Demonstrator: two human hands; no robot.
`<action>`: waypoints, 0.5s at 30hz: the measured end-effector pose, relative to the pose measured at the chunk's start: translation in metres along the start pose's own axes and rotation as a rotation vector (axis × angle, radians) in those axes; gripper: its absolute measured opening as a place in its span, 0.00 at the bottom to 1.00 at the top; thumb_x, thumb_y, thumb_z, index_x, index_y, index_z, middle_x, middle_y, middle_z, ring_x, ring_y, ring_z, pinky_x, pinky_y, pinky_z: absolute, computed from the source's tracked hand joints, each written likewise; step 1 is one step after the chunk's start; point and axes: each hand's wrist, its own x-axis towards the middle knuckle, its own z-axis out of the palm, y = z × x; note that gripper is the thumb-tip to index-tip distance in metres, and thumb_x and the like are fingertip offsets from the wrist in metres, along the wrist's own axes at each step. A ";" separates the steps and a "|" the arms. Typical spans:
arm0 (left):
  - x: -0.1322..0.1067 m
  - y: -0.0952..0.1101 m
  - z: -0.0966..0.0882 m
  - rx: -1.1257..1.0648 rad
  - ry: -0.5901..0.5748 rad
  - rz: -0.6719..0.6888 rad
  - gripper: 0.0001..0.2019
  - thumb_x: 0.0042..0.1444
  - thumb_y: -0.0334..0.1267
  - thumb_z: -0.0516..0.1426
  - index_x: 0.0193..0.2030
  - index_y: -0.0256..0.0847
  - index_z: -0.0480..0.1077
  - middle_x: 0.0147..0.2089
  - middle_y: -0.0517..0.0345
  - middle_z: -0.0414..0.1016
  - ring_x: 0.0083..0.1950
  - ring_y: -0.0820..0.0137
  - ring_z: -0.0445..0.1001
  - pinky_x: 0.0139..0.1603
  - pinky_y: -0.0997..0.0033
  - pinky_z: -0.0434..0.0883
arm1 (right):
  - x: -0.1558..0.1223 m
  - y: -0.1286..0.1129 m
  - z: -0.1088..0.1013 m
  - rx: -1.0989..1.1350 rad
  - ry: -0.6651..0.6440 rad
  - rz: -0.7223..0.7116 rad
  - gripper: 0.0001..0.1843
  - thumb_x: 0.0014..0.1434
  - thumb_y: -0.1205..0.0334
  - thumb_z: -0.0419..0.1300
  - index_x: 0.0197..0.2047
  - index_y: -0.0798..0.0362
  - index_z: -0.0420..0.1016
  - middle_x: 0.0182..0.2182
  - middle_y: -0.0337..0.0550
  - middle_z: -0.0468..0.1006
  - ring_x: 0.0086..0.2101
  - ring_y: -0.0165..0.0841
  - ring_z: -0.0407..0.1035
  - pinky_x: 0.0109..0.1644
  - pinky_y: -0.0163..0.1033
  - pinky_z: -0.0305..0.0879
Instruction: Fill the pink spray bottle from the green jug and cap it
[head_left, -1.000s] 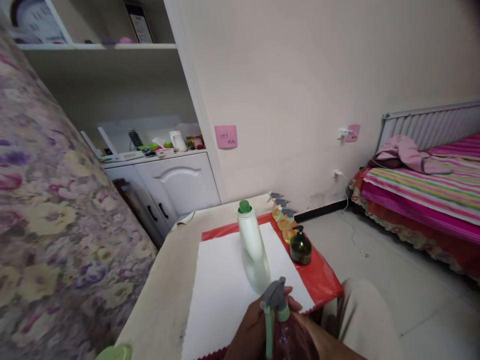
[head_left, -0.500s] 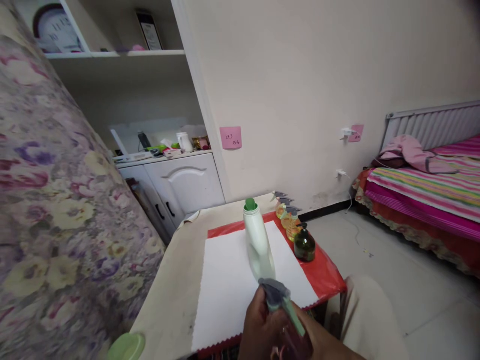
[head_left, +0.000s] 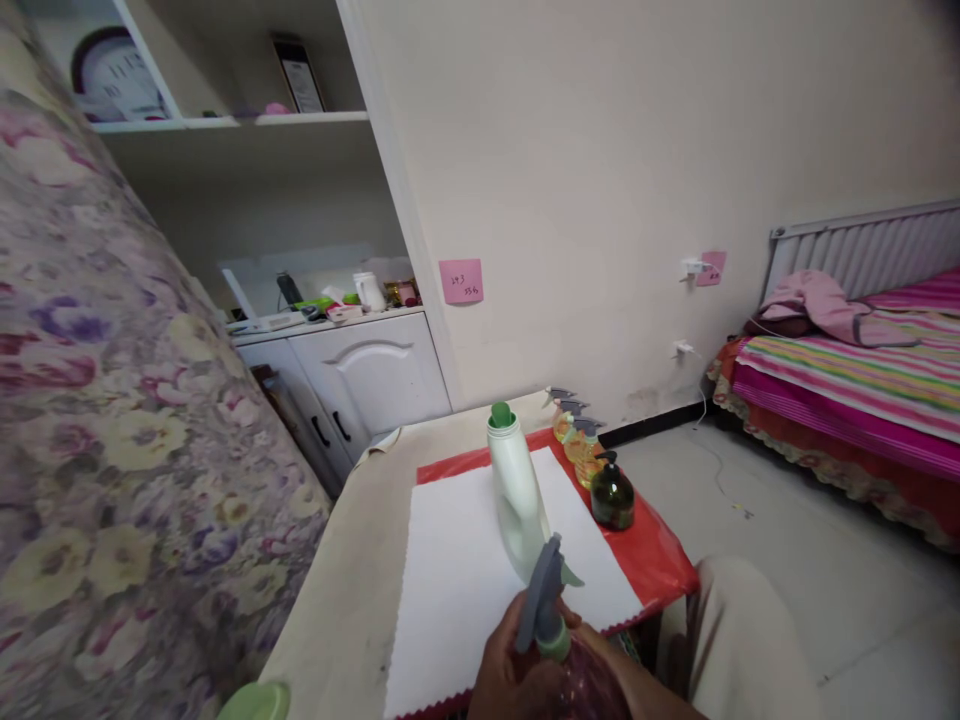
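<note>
A spray bottle with a grey and green trigger head (head_left: 546, 598) and a dark pinkish see-through body (head_left: 589, 685) is held low at the table's near edge. My left hand (head_left: 510, 660) is closed around its neck, on the left side. My right hand (head_left: 611, 650) wraps the body from the other side, its fingers largely hidden. Just beyond the trigger head, a pale green jug-like bottle (head_left: 517, 500) stands upright on the white sheet (head_left: 442, 570). Its mouth is uncapped, with a green spout inside.
Several spray bottles with amber liquid (head_left: 586, 465) line the right side of the red cloth (head_left: 656, 560), beside a dark green pump bottle (head_left: 613, 497). A light green cap or bowl (head_left: 255, 702) sits at the near left. A floral curtain (head_left: 150, 450) hangs on the left.
The spray bottle has been turned in my hands. Its trigger head, which lay tilted toward the jug-like bottle, now stands more upright with the trigger pointing right.
</note>
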 end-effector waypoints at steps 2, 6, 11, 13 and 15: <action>-0.003 -0.001 -0.002 -0.027 -0.009 -0.034 0.27 0.44 0.54 0.64 0.48 0.41 0.72 0.43 0.49 0.76 0.40 0.61 0.74 0.42 0.64 0.68 | -0.001 0.001 -0.003 0.012 -0.008 0.010 0.33 0.49 0.39 0.64 0.56 0.42 0.70 0.44 0.44 0.78 0.51 0.45 0.71 0.53 0.52 0.68; -0.001 -0.004 -0.001 -0.074 -0.018 -0.015 0.21 0.44 0.48 0.66 0.42 0.39 0.73 0.36 0.53 0.76 0.37 0.65 0.74 0.39 0.67 0.67 | 0.002 0.000 -0.004 0.060 -0.104 0.033 0.36 0.51 0.38 0.62 0.59 0.45 0.68 0.50 0.48 0.75 0.57 0.47 0.64 0.60 0.52 0.60; 0.003 -0.009 0.006 -0.152 0.049 0.015 0.20 0.36 0.38 0.71 0.38 0.40 0.73 0.33 0.59 0.74 0.31 0.72 0.70 0.32 0.74 0.64 | 0.002 -0.012 0.002 0.146 -0.220 -0.013 0.45 0.44 0.50 0.72 0.63 0.46 0.61 0.56 0.50 0.71 0.58 0.49 0.62 0.62 0.50 0.56; 0.001 -0.010 0.006 -0.177 0.032 -0.006 0.25 0.36 0.38 0.71 0.44 0.42 0.73 0.36 0.58 0.74 0.34 0.70 0.70 0.34 0.73 0.65 | 0.001 -0.017 0.005 0.160 -0.189 -0.009 0.44 0.44 0.52 0.72 0.63 0.46 0.61 0.56 0.49 0.70 0.57 0.49 0.63 0.62 0.51 0.56; -0.004 -0.008 0.004 -0.168 -0.002 -0.036 0.27 0.41 0.42 0.69 0.50 0.44 0.72 0.39 0.56 0.75 0.37 0.67 0.72 0.38 0.70 0.66 | 0.000 -0.020 0.006 0.152 -0.153 0.008 0.40 0.47 0.51 0.70 0.61 0.46 0.64 0.53 0.50 0.72 0.56 0.49 0.65 0.62 0.52 0.57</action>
